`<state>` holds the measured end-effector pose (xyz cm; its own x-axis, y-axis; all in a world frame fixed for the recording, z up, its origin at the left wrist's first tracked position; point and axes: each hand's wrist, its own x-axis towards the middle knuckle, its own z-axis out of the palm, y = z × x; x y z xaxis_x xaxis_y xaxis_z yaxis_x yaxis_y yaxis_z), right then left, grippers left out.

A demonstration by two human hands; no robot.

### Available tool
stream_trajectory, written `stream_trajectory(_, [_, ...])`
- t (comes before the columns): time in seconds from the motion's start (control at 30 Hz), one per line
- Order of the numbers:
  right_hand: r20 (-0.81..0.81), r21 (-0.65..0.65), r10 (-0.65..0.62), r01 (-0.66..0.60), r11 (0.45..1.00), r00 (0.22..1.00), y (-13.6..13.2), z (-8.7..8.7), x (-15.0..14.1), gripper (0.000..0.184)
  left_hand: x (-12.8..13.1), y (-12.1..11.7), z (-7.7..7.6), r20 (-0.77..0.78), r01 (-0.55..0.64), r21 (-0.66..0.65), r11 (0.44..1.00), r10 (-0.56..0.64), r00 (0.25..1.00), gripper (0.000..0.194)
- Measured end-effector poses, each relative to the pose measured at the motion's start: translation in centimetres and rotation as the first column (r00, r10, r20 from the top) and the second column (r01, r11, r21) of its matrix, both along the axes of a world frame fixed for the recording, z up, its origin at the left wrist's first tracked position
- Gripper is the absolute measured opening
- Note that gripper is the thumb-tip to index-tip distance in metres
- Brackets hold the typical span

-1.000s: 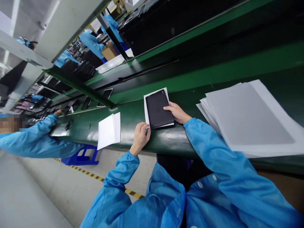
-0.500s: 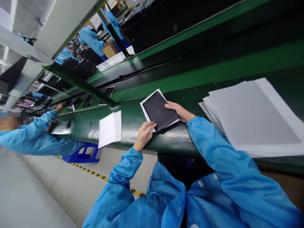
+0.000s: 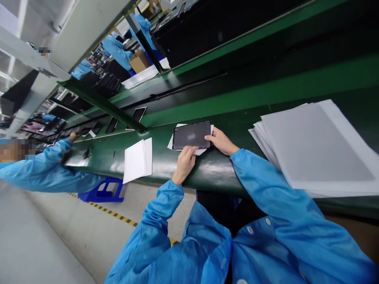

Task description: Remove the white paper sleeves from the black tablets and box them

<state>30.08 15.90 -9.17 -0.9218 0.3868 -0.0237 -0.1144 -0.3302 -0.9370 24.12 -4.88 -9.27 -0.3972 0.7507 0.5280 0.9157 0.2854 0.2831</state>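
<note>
Near the green bench [image 3: 219, 173]'s front edge, white paper [image 3: 201, 151] underlies a black tablet [image 3: 191, 132], gripped by the right hand [image 3: 221, 142]; the left hand [image 3: 185, 162] curls fingers along it, hold unclear. Light, level support likely serves best.

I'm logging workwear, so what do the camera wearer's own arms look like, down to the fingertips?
The left sleeve and right sleeve are bright blue, long, loose and creased, gathered at the wrists. No cables or markings show. The left grip and right grip are bare hands, without gloves.
</note>
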Motion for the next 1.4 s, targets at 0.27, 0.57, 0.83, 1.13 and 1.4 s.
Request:
stream_trajectory(0.27, [0.048, 0.054, -0.365, 0.362, 0.931, 0.930, 2.3, -0.1, -0.1, 0.024, -1.9, -3.5, 4.1, 0.090, 0.028, -0.414, 0.910, 0.011, 0.996, 0.040])
stream_trajectory(0.57, [-0.004, -0.371, -0.327, 0.302, 0.878, 0.945, 3.2, 0.1, 0.2, 0.030, 0.6, -0.2, 6.0, -0.023, -0.143, -0.681, 0.718, 0.174, 0.984, 0.023])
stream_trajectory(0.83, [0.044, -0.574, -0.309, 0.277, 0.770, 0.950, 3.5, -0.5, -0.3, 0.027, -1.5, 1.0, 6.3, 0.040, -0.215, -0.532, 0.819, 0.277, 0.960, 0.025])
stream_trajectory(1.13, [0.049, -0.516, -0.272, 0.257, 0.817, 0.961, 3.6, -0.8, -0.5, 0.034, -4.2, 1.6, 7.1, 0.288, -0.246, -0.511, 0.824, 0.433, 0.854, 0.031])
stream_trajectory(1.4, [0.031, -0.450, -0.282, 0.265, 0.853, 0.959, 3.5, -0.9, -0.6, 0.045, -4.3, 1.5, 6.6, 0.488, -0.021, -0.489, 0.872, 0.294, 0.822, 0.045])
